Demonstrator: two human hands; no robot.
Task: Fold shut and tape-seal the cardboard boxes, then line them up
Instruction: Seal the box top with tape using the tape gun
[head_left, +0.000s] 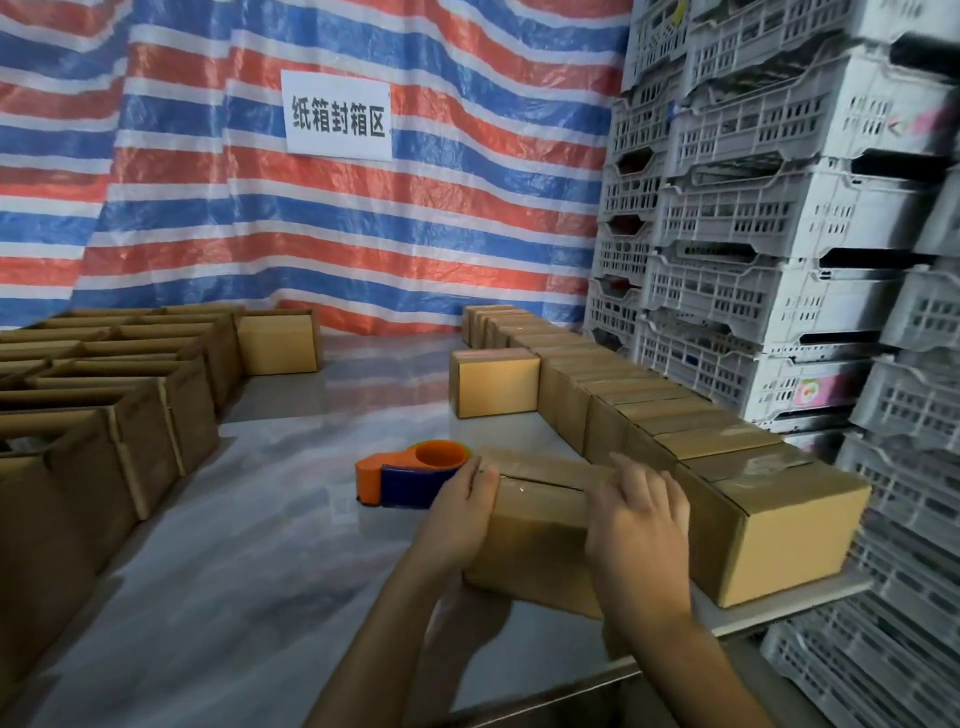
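Left grip (460, 512) clasps left end of box (540, 525), lower center; right grip (641, 525) flat, pressing box top. Tape dispenser (410, 475) just beside box on counter (291, 519). Sealed boxes (649, 410) line right side.

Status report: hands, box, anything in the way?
Hands: left hand grips box end, right hand presses its top. Flaps closed, box beside sealed row. Tape dispenser just behind left hand.
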